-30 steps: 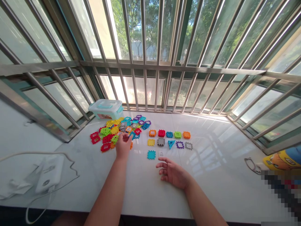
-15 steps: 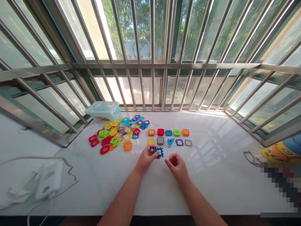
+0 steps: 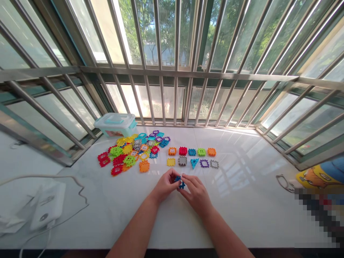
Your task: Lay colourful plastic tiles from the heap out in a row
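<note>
My left hand (image 3: 167,185) is closed on a dark blue interlocking plastic building block (image 3: 181,185) with notched edges, held low in front of me. My right hand (image 3: 197,195) meets it from the other side, thumb and fingers closed about the block's right edge. Fingers cover much of the block. Just beyond my hands are two rows of similar pieces. The back row has an orange (image 3: 172,151), a red (image 3: 183,151), a blue (image 3: 192,152), a green (image 3: 201,152) and another orange block (image 3: 211,152). The front row includes a yellow piece (image 3: 171,162), a grey block (image 3: 182,161) and a blue triangular piece (image 3: 194,163).
A heap of colourful notched pieces (image 3: 129,150) spreads at the left, before a lidded teal box (image 3: 115,124). A white power bank (image 3: 48,206) with a cable lies far left. At right is a yellow and blue cylindrical object (image 3: 317,177). Metal bars (image 3: 176,96) edge the white table.
My right hand has moved left onto the blue block, which my left hand was holding alone. The block has come slightly nearer to me. The view has shifted a little.
</note>
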Tool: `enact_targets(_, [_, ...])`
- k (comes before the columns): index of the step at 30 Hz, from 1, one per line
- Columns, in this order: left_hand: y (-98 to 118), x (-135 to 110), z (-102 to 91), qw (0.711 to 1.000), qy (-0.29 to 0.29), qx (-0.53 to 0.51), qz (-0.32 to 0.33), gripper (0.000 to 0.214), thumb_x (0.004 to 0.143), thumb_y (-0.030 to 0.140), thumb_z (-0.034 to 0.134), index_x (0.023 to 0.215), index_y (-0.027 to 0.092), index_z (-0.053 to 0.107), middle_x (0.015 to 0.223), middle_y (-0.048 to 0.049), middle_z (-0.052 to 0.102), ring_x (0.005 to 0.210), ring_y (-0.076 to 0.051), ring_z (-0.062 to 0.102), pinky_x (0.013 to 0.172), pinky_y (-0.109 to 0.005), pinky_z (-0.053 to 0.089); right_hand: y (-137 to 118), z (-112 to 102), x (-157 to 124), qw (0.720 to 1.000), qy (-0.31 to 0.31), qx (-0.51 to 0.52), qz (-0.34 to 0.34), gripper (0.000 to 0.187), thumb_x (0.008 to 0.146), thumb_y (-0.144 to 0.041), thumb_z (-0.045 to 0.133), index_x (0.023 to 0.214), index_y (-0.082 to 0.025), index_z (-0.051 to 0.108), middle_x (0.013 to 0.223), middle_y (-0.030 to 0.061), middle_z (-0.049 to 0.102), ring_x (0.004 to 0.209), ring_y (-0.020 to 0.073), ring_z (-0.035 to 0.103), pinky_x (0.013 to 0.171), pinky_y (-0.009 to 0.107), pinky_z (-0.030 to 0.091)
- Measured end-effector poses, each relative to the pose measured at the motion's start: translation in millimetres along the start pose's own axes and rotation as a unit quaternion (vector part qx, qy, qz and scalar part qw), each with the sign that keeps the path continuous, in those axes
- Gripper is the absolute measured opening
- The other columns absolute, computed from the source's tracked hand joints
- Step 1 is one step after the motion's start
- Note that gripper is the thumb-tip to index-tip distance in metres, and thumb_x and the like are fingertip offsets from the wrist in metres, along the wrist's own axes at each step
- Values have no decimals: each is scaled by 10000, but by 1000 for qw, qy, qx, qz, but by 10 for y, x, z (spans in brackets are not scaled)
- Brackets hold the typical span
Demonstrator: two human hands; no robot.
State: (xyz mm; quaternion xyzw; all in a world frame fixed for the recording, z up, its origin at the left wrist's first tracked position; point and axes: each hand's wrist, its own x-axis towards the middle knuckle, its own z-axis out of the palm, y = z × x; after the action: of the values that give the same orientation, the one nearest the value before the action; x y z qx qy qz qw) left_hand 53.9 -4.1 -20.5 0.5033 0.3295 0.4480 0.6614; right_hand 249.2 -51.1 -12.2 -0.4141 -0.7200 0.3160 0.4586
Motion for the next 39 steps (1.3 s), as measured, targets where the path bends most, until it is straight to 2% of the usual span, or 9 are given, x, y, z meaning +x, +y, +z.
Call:
enact_targets(4, [75,-3,-43,998,-24,-60,-15,416,789,426,889,1046,188,664,939,-49,662,819,-161,633,709,-269,499,-77,-147,138,998,-48,-22,-29,442,948,-401,759,1383,-384,689,1355,91,698,1248,356,596,1153,631,420])
enact_targets(8, [248,30,-234,977,-49,-204,-29,549,845,593,760,1224,206,670,964,-74,657,727,-174,629,645,-319,516,-80,-571,528,988,-21,-143,-46,582,924,-427,780,1476,-360,606,1300,105,700,1230,356,603,1117,577,450])
enact_targets(11, [379,81,-441,961,26,-274,14,451,869,608,707,1066,203,685,789,-17,577,600,-128,532,531,-264,420,62,-953,971,954,-56,-294,-27,619,949,-406,728,1528,-274,551,1300,137,682,1237,351,600,1095,539,465])
enact_targets(15, [460,149,-653,934,161,-310,79,385,885,592,660,838,214,601,667,36,427,532,-98,394,480,-233,315,326,-1223,1528,882,-181,-434,-10,494,934,-338,725,1403,-206,647,1311,152,680,1204,326,617,1050,451,485])
enact_targets(18, [451,173,-708,924,194,-317,86,383,876,582,659,806,217,569,656,44,401,526,-96,383,488,-236,324,471,-1206,1785,848,-238,-473,-9,453,903,-334,761,1330,-201,687,1299,150,685,1176,312,637,1013,403,489])
enact_targets(22, [436,180,-694,918,185,-341,77,321,861,508,692,819,214,571,666,44,416,531,-93,400,490,-238,338,598,-1098,1918,833,-257,-490,-6,472,867,-354,789,1310,-225,690,1274,140,688,1164,302,645,955,370,493])
enact_targets(27, [472,196,-669,916,192,-345,72,248,837,402,708,817,216,546,657,51,415,521,-89,387,484,-235,324,713,-1049,1945,829,-258,-496,9,447,863,-358,761,1288,-233,703,1254,137,693,1168,309,637,920,363,489])
enact_targets(33, [488,202,-683,919,210,-326,66,259,838,384,683,781,223,488,648,50,405,521,-96,368,494,-243,305,744,-1052,1972,834,-269,-482,27,399,908,-371,682,1286,-242,698,1295,129,687,1204,308,620,920,360,478])
enact_targets(39, [467,201,-708,912,199,-351,68,252,841,346,679,781,220,469,660,52,399,530,-93,371,501,-238,303,735,-1047,1981,839,-275,-470,26,402,872,-326,702,1269,-262,698,1286,106,690,1190,294,623,914,344,476])
